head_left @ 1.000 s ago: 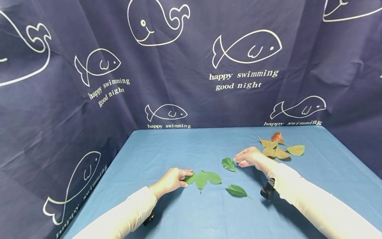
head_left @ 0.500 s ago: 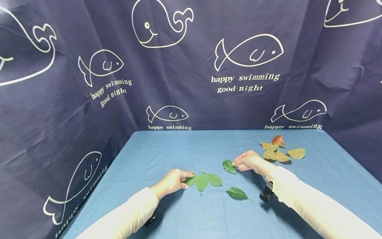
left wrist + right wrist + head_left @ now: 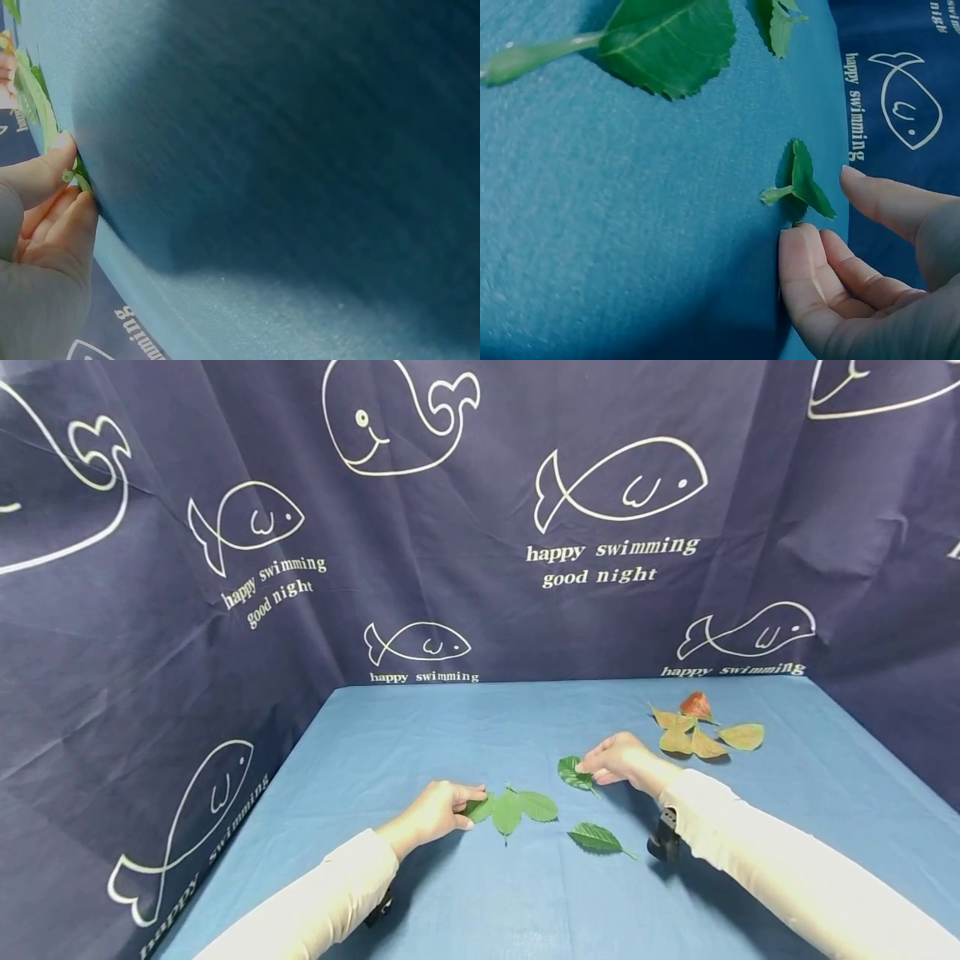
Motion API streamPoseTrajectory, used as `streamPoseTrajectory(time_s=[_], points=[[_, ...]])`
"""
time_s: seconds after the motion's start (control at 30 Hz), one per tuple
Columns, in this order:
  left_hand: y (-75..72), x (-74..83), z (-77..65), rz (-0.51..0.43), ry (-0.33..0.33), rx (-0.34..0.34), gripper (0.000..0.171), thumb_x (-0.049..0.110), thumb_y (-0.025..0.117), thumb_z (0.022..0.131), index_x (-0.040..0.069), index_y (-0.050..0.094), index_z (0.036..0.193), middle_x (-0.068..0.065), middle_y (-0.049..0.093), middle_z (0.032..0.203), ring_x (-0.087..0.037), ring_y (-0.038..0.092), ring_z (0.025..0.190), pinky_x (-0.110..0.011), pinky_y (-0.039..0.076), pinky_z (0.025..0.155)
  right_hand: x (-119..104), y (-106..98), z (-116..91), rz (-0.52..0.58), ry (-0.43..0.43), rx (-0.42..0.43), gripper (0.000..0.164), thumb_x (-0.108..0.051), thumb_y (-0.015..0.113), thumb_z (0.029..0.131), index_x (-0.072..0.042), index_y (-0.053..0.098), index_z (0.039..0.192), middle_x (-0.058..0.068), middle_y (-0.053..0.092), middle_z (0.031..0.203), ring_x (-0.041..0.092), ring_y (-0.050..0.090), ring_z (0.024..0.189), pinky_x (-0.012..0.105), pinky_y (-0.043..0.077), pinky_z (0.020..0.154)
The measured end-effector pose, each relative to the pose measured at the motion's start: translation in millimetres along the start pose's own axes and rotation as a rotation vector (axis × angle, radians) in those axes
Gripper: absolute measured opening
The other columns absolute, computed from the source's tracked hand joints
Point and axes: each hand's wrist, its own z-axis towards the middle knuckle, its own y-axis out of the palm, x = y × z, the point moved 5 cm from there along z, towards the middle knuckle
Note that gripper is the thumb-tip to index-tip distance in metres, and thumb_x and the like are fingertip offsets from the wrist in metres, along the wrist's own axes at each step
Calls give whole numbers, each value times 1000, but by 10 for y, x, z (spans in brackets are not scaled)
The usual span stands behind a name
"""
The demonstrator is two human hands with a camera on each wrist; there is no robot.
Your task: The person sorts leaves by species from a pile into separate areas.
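Observation:
In the head view, my left hand holds the left end of a green leaf, its thumb and fingers on either side. The left wrist view shows this leaf's stem between thumb and fingers. Two more green leaves, a middle leaf and a right leaf, fan out beside it. My right hand is at a serrated green leaf, its fingertips over the right edge. In the right wrist view, the right thumb stands apart from the curved fingers, near that leaf.
Another green leaf lies nearer on the blue cloth, between the hands. Several yellow-brown leaves and a reddish leaf lie at the back right. A dark blue curtain with fish drawings borders the table.
My right hand has moved slightly left, so its fingertips now overlap the serrated leaf's edge. The left hand and the other leaves stay put.

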Motion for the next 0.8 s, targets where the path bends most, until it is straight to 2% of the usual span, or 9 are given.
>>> streamPoseTrajectory(time_s=[0.17, 0.3, 0.4, 0.53, 0.8], points=[[-3, -14, 12, -3, -2, -4, 50, -1, 73, 82, 5, 62, 130, -11, 52, 143, -32, 54, 126, -37, 54, 98, -13, 19, 9, -27, 12, 46, 33, -5, 77, 80, 13, 66, 106, 13, 71, 92, 16, 68, 75, 33, 63, 76], [-1, -22, 27, -7, 0, 0, 50, 0, 73, 82, 6, 62, 130, -10, 52, 143, -32, 55, 126, -38, 53, 99, -16, 26, 17, -95, 18, 78, 33, -3, 78, 78, 12, 67, 106, 13, 71, 89, 13, 66, 68, 30, 62, 72], [-10, -22, 34, -5, -1, 3, 50, 0, 73, 82, 6, 62, 130, -9, 52, 143, -32, 55, 125, -38, 53, 99, -20, 34, 40, -101, 23, 88, 32, -1, 78, 77, 12, 67, 105, 11, 71, 84, 10, 65, 63, 29, 62, 70], [-7, -26, 30, 0, -3, 4, 50, 0, 73, 82, 6, 62, 130, -9, 52, 143, -32, 55, 125, -37, 53, 99, -6, 59, 67, -33, 36, 73, 29, 2, 75, 79, 14, 65, 105, 6, 67, 78, 10, 63, 59, 30, 63, 69], [-14, 2, 24, 32, 0, 3, 50, 1, 74, 82, 6, 63, 130, -9, 53, 142, -32, 56, 124, -37, 54, 97, -10, 49, 81, 98, 38, 16, 33, 2, 65, 88, 15, 57, 117, 7, 67, 83, 13, 62, 64, 34, 63, 73]])
